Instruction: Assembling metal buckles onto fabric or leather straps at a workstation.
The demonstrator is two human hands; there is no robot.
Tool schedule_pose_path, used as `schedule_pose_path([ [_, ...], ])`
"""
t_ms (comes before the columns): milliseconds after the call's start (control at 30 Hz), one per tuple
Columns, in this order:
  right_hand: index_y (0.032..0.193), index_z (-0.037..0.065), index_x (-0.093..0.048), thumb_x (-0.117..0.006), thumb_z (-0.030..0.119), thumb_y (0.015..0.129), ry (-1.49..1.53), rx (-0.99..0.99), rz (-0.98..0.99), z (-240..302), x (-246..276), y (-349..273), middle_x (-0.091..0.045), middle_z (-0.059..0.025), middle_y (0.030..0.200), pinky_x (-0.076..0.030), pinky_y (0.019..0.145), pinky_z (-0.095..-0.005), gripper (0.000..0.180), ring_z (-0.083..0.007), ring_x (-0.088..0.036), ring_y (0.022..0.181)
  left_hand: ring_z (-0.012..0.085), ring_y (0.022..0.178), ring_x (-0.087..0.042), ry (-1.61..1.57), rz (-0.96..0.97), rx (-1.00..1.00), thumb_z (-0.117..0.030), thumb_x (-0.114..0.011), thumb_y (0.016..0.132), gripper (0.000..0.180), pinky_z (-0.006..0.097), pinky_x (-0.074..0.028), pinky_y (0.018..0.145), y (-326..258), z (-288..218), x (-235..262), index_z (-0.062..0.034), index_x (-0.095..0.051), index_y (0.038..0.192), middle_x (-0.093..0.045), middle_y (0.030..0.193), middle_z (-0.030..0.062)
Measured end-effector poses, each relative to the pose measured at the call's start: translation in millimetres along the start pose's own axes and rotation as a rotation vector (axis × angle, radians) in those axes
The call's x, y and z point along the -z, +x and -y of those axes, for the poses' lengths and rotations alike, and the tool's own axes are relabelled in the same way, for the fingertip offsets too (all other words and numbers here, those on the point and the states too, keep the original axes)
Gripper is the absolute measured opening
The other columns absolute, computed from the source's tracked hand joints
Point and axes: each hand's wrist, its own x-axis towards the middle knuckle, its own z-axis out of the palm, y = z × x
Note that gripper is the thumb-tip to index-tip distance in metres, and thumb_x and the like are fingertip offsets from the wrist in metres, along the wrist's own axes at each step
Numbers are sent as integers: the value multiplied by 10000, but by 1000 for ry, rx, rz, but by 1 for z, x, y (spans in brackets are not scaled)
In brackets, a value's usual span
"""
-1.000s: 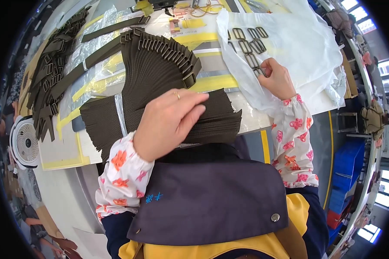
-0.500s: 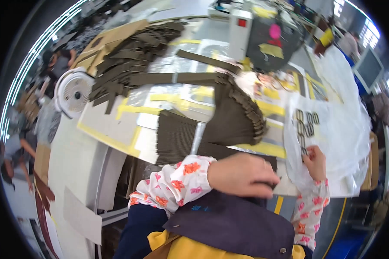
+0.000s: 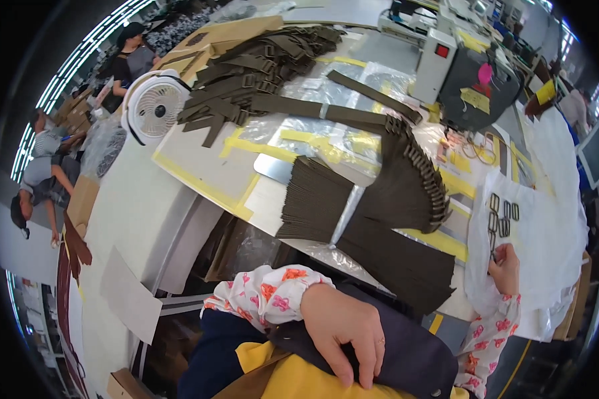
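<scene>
My left hand (image 3: pixel 349 329) hangs over the dark flap and yellow apron at my lap. Its fingers point down, the thumb a little apart, and I see nothing in them. At the right, my right hand (image 3: pixel 506 271) pinches the lowest of several dark oblong strap buckles (image 3: pixel 504 216) lying on white plastic sheeting (image 3: pixel 539 226). A fanned stack of dark olive webbing straps (image 3: pixel 316 199) lies in front of me, a pale band (image 3: pixel 347 216) across it. Metal buckles line the stack's far right edge. Two loose straps (image 3: pixel 373 95) lie beyond.
A heap of buckled straps (image 3: pixel 259 70) lies at the far left beside a white fan (image 3: pixel 158 108). Yellow tape (image 3: pixel 199 193) edges the board on the table. A grey machine with a red switch (image 3: pixel 439 63) stands at the back. Other people (image 3: pixel 43 156) work at the left.
My left hand has come down and left, from over the near straps to my lap, uncovering their near end. My right hand stays at the buckles. The whole view has shifted.
</scene>
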Motion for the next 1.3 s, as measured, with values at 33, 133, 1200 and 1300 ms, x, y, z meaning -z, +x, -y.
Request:
schedule_pose_path([
  [33,806,0,-457,-563,48,613,42,17,22,0,-7,8,-440,-74,571,-372,503,-285,226,-171,-412,510,261,840,-587,-79,-64,66,-183,-624,792,269,343,-457,752,2,4,3,11,-598,977,-613,912,124],
  [133,757,-25,-496,-557,40,678,128,0,-9,-1,-11,2,-486,-67,558,-386,489,-259,119,-123,-449,496,246,831,-596,280,-365,326,-85,-636,757,220,313,-472,726,6,6,35,-13,-609,964,-624,915,111],
  [1200,1041,-6,-454,-516,7,834,1127,63,56,107,-42,-24,-581,-55,755,-431,515,-180,216,-65,-522,574,84,650,-495,618,-871,624,-60,-509,841,102,225,-413,608,20,70,88,9,-524,914,-553,703,48],
  [1300,1005,-8,-464,-520,14,832,1184,74,52,121,-50,-19,-580,-51,725,-422,481,-182,183,-66,-520,523,79,684,-498,563,-872,573,-56,-501,846,102,217,-412,639,16,70,83,6,-523,924,-562,761,43],
])
